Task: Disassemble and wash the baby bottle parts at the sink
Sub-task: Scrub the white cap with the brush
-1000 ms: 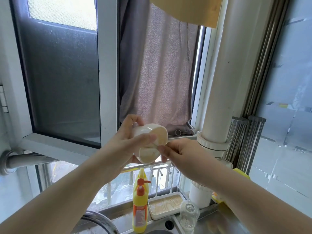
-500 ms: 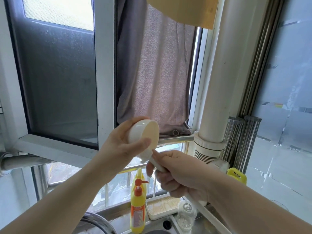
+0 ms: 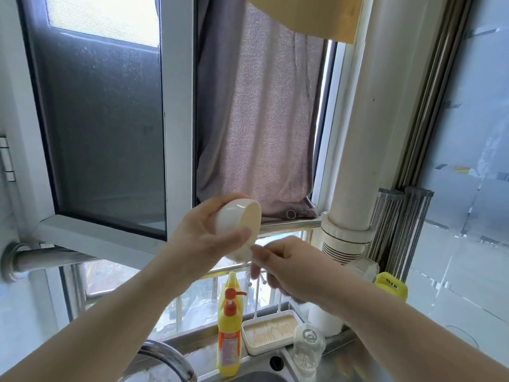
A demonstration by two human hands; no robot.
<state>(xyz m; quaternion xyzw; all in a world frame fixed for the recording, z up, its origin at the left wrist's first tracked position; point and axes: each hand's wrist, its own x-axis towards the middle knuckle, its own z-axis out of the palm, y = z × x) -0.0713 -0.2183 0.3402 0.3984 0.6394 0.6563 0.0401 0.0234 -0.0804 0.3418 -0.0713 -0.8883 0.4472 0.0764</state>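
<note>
White bottle cap (image 3: pixel 238 224) is held raised, opening turned right, contents not visible, gripped by curled left hand (image 3: pixel 203 241). Right hand (image 3: pixel 286 267) is blurred just below; grip cannot be told.

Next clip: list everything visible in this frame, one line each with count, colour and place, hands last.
Bottle cap: 1, white outside and cream inside, held up before the window.
Clear bottle: 1, transparent, on the sink edge, lower right.
Soap dispenser: 1, yellow with orange pump, behind the sink.
Tray: 1, white with pale wood-look base, right of the dispenser.
Faucet: 1, metal, bottom centre.
Towel: 1, grey-pink, hanging in the window.
Pipe: 1, white, upright at right.
Yellow object: 1, beside the pipe, unclear.
Left hand: grips the cap.
Right hand: fingers curled just below the cap; blurred.
</note>
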